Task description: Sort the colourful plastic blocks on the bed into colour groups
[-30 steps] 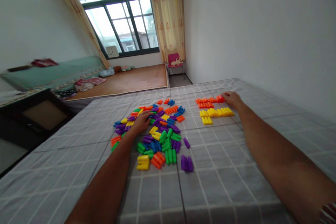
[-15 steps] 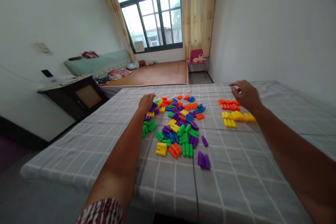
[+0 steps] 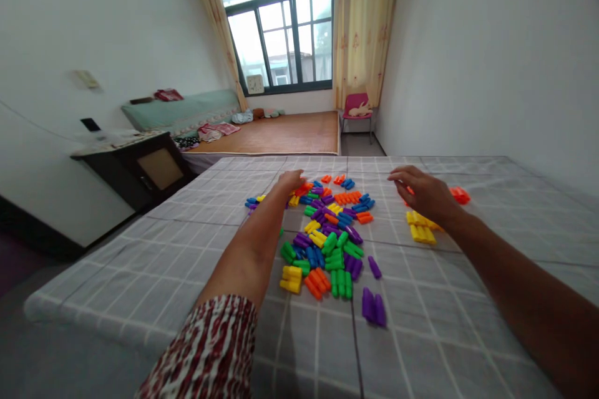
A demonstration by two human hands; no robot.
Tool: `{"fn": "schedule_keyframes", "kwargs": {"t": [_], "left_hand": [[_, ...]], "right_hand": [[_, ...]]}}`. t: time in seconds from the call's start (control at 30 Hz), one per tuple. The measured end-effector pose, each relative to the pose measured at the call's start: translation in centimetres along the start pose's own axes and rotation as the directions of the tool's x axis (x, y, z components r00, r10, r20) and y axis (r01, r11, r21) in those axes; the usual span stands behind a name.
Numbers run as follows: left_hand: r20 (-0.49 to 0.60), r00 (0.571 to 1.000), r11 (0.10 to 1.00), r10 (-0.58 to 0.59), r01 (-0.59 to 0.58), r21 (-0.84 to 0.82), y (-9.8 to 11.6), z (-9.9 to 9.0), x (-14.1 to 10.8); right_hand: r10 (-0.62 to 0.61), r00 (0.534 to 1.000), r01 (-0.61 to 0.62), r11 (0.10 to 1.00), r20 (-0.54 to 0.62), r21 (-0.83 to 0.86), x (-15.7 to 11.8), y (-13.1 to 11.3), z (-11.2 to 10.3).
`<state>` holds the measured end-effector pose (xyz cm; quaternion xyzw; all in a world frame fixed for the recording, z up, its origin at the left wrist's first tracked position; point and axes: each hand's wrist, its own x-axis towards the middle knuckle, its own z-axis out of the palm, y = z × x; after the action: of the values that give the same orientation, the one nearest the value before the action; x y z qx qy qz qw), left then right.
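Many small plastic pieces in green, purple, blue, yellow and orange lie in a loose pile, with green pieces (image 3: 341, 283) at its near side. My left hand (image 3: 291, 181) is at the far left of the pile, over orange pieces; whether its fingers hold one is too small to tell. My right hand (image 3: 416, 188) hovers with fingers apart and nothing in them, beside yellow pieces (image 3: 422, 234) and partly hiding orange pieces (image 3: 460, 195). Purple pieces (image 3: 373, 307) lie apart near the front.
A grey checked cloth (image 3: 449, 324) covers the table. Beyond it are a low bed (image 3: 294, 131), a pink chair (image 3: 357, 103) and a window. A dark cabinet (image 3: 161, 168) stands at the left.
My left hand has moved right, over the orange pieces at the pile's far side. My right hand has shifted left and slightly nearer. The view has shifted a little.
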<state>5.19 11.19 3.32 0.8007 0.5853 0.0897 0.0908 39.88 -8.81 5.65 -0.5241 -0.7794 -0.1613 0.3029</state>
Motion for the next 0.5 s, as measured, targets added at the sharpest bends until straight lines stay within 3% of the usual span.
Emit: {"fn": "schedule_keyframes", "kwargs": {"t": [0.17,0.27,0.37,0.5], "left_hand": [[0.105,0.983,0.987,0.154,-0.147,-0.070,1.9,-0.9,-0.2],[0.040,0.972,0.952,0.231,-0.218,-0.217,3.8,-1.9,-2.1],[-0.024,0.953,0.809,0.301,-0.269,-0.523,6.7,-2.4,-4.8],[0.087,0.886,0.566,0.455,-0.212,-0.797,10.8,-1.8,-7.9]], "right_hand": [[-0.059,0.998,0.059,0.998,0.000,0.015,0.2,-0.7,-0.4],[-0.042,0.999,0.043,0.995,-0.011,0.090,0.4,-1.1,-0.3],[-0.003,1.000,0.006,0.963,-0.009,0.271,0.7,-2.0,0.1],[-0.045,0.997,0.009,0.851,0.056,0.525,0.9,-3.6,0.5]]}}
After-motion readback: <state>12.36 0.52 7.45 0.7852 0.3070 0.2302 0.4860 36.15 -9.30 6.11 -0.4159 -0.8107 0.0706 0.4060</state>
